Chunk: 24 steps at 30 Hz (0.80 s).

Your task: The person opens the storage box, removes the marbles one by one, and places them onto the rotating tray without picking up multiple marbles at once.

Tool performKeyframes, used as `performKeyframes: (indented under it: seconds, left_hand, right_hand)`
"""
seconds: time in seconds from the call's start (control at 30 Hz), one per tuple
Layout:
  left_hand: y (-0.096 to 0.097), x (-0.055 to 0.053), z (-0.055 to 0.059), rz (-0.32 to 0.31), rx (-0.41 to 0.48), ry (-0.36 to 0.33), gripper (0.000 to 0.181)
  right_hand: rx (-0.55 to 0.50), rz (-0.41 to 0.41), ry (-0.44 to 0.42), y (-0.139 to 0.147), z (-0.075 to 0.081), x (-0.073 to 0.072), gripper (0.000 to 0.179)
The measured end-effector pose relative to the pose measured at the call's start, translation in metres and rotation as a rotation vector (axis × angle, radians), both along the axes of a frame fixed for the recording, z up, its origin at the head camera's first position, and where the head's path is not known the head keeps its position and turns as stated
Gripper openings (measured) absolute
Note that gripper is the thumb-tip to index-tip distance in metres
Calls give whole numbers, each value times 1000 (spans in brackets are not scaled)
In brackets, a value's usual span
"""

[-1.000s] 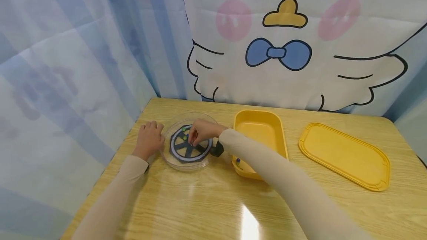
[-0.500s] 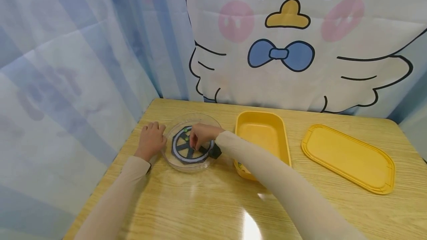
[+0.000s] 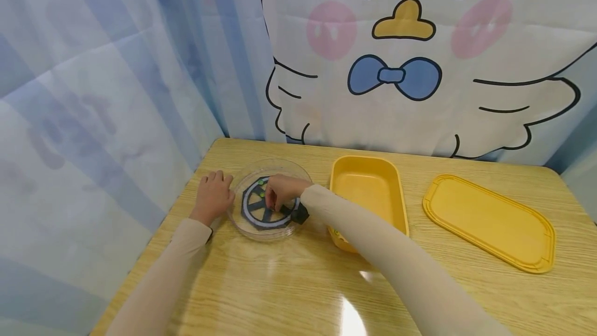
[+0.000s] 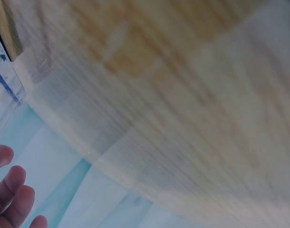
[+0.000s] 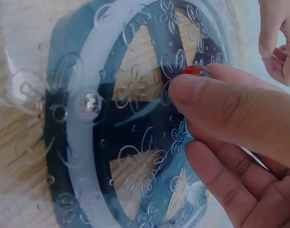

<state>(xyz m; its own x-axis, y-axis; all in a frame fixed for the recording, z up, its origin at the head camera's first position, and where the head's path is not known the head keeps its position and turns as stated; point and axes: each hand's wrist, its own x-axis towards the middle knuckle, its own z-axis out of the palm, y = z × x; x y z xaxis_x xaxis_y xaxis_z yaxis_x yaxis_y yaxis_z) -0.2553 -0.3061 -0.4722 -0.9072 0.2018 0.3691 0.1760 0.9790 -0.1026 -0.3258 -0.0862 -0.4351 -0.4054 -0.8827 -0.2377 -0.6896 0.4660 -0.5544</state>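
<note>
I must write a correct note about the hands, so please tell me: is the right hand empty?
No, the right wrist view shows the right hand pinching a small marble with some red in it.

the red-tinged marble (image 5: 196, 71) looked like glass, smooth and glossy, and the transparent dish (image 3: 261, 236) was shiny plastic or glass, which could not be told, roughened by raised flower patterns and small bumps. seen through it, the spoked base (image 3: 257, 205) showed a smooth dark face and a smooth pale ring (image 5: 82, 54), while the yellow box (image 3: 368, 185) and yellow lid (image 3: 489, 222) appeared to be moulded plastic with a soft sheen. the table (image 3: 280, 289) had a wood-grain top, polished enough to throw back bright glare, whereas the bird-print curtain (image 3: 373, 123) was creased, matt cloth and the beige sleeves (image 3: 373, 235) smooth, matt fabric.
</note>
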Motion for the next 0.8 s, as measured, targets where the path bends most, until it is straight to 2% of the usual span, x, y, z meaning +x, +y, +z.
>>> performKeyframes:
  seconds: [0.43,0.6,0.8]
  left_hand:
    - [1,1,2,-1,-7,21,16]
    - [2,2,2,-9,3,43,15]
    - [4,3,3,-9,27,31,14]
  right_hand:
    - [-12,26,52,6,-1,-6,13]
    - [-15,21,58,15,11,-5,15]
    - [-39,43,24,34,36,-1,20]
